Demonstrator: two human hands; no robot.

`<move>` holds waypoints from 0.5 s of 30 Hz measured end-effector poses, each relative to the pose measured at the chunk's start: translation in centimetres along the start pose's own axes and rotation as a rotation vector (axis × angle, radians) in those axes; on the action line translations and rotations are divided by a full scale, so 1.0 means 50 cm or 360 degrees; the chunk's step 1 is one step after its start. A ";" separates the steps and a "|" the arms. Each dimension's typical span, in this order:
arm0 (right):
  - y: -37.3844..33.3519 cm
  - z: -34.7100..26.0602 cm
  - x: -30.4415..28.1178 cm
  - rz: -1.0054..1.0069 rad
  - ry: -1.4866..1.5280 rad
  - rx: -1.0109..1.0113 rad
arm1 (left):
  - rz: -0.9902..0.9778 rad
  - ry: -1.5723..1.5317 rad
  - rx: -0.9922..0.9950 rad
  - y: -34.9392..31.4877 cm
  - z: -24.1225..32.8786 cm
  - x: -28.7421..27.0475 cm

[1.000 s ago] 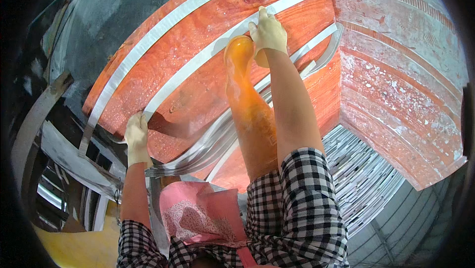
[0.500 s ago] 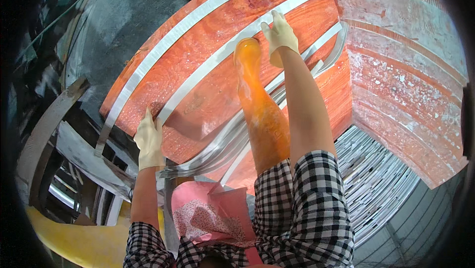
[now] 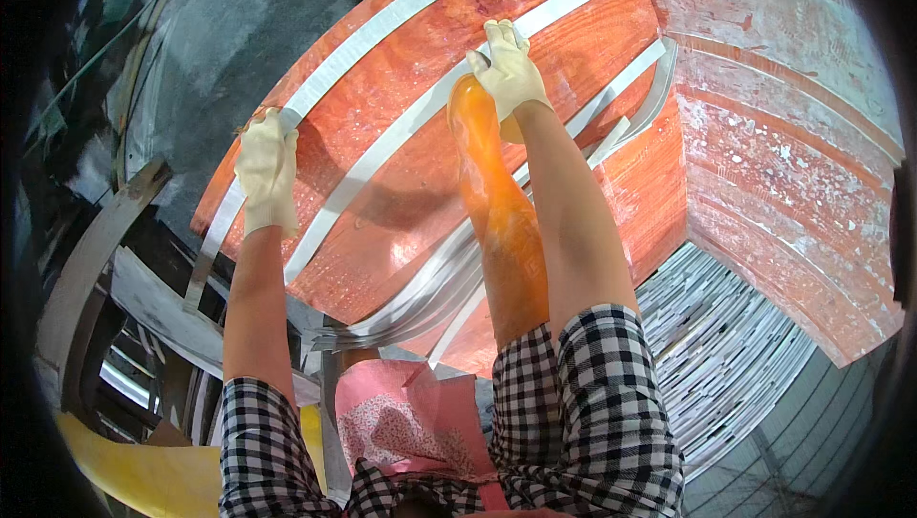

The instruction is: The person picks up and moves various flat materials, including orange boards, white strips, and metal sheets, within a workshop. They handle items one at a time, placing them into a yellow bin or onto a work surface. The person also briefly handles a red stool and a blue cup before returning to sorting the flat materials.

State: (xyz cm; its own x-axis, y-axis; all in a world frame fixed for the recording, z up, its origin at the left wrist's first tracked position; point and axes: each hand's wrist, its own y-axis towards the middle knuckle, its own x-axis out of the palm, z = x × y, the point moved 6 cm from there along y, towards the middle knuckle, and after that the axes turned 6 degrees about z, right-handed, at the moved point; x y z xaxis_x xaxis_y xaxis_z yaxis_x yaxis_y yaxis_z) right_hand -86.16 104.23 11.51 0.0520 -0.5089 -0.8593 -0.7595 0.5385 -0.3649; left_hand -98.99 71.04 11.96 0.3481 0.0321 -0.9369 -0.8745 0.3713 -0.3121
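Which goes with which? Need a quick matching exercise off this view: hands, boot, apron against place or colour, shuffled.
Column one
A. left hand
B. boot
C. right hand
D. apron

Column two
1. pink
2. at the uppermost pale strip on the board
3. orange
4. at the next pale strip down

Pairs: A-2, B-3, C-4, D-1
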 end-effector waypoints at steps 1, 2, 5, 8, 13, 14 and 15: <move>0.002 0.002 0.009 -0.0012 -0.0006 0.0003 | -0.0034 0.0032 -0.0014 0.001 -0.008 0.007; 0.005 0.003 0.016 -0.0003 -0.0001 0.0000 | -0.0066 0.0067 -0.0027 0.001 -0.018 0.014; 0.010 0.009 0.035 0.0036 -0.0053 0.0069 | -0.0072 0.0161 -0.0033 0.000 -0.041 0.034; 0.014 0.010 0.041 0.0087 -0.0088 0.0092 | 0.0039 0.0144 0.0020 -0.001 -0.047 0.043; 0.019 0.006 0.031 0.0050 -0.0053 0.0045 | -0.0110 0.0199 -0.0034 0.004 -0.065 0.063; 0.019 0.009 0.031 0.0004 -0.0022 0.0059 | -0.0093 0.0223 0.0003 0.006 -0.064 0.063; 0.019 0.008 0.030 0.0018 -0.0048 0.0057 | -0.0088 0.0267 -0.0002 0.008 -0.064 0.065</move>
State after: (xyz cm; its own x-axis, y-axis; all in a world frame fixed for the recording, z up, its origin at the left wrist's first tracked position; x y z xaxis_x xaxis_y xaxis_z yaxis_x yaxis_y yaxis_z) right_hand -86.54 104.27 9.72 0.0634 -0.4825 -0.8736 -0.7365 0.5681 -0.3672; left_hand -99.28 68.34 8.31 0.3342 -0.1437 -0.9315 -0.8561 0.3670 -0.3638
